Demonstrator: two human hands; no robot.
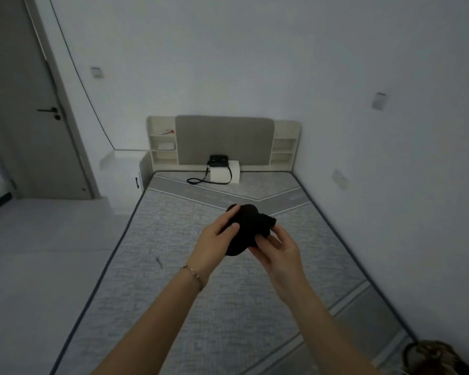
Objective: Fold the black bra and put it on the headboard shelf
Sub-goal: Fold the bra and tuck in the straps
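Observation:
The black bra (248,228) is bunched into a compact folded bundle, held in the air above the middle of the bare grey mattress (173,280). My left hand (214,243) grips its left side with thumb and fingers. My right hand (278,251) holds its right and lower edge. The headboard (224,140) stands at the far end of the bed, with open white shelf compartments on its left (163,146) and right (283,148) sides.
A small black shoulder bag (218,161) rests on a white box (225,173) against the headboard, its strap trailing on the mattress. A grey door (25,117) is at the left, a white nightstand (144,171) beside the bed, and a brown bag (439,358) at the bottom right.

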